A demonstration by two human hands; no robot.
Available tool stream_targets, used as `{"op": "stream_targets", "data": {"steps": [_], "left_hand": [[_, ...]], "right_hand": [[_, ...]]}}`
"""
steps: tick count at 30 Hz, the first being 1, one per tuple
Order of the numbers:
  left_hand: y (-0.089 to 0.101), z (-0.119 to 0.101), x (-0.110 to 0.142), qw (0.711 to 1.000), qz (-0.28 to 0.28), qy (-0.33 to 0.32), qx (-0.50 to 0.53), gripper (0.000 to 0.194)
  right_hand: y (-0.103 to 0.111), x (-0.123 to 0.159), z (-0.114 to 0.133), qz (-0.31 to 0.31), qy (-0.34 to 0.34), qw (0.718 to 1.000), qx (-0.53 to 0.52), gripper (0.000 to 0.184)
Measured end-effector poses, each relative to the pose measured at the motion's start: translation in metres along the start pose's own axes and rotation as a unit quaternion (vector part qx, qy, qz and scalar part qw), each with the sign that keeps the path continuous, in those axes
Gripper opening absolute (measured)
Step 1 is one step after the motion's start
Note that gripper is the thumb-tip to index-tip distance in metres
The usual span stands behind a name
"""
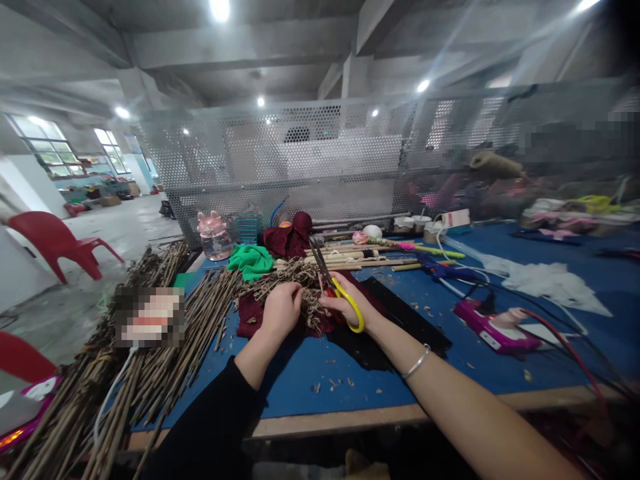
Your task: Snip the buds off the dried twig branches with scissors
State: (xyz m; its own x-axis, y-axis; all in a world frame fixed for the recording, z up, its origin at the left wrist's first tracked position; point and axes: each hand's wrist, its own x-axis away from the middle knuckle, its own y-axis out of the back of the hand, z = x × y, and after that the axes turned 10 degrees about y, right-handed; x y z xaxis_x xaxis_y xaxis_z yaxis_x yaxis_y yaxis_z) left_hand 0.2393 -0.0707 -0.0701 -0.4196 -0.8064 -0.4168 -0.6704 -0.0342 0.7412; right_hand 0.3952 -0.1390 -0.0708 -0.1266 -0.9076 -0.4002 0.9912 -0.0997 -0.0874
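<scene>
My right hand [347, 300] is closed round a pair of scissors [356, 312] with yellow handles, its dark blades pointing up and away. My left hand [284, 308] is closed at the near side of a tangled bundle of dried twigs [313, 280]; its fingertips are partly hidden. Dark red cloth [249, 312] lies beneath the bundle, and a black cloth or sheet [407, 313] stretches to the right of it. Small plant scraps are scattered over the blue tabletop [300, 387].
Long thin sticks [200, 327] are piled on the left, with a pixelated item on top. Behind the bundle sit a green cloth [251, 262], a pink-lidded jar [214, 237] and bamboo rods [345, 257]. A glue gun [445, 268] and a purple power strip [495, 327] trail cables at right.
</scene>
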Motion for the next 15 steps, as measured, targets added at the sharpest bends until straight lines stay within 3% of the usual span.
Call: {"op": "stream_targets", "data": {"steps": [5, 11, 15], "left_hand": [[0.012, 0.007, -0.004, 1.0, 0.008, 0.023, 0.003, 0.025], [0.013, 0.001, 0.006, 0.971, 0.212, -0.109, -0.028, 0.043], [0.002, 0.005, 0.006, 0.96, 0.247, -0.128, -0.041, 0.022]], "right_hand": [[0.005, -0.003, -0.004, -0.039, 0.004, 0.999, -0.004, 0.049], [0.014, -0.004, -0.011, -0.058, 0.015, 0.998, 0.012, 0.044], [0.016, -0.004, -0.013, -0.067, 0.007, 0.998, 0.017, 0.044]]}}
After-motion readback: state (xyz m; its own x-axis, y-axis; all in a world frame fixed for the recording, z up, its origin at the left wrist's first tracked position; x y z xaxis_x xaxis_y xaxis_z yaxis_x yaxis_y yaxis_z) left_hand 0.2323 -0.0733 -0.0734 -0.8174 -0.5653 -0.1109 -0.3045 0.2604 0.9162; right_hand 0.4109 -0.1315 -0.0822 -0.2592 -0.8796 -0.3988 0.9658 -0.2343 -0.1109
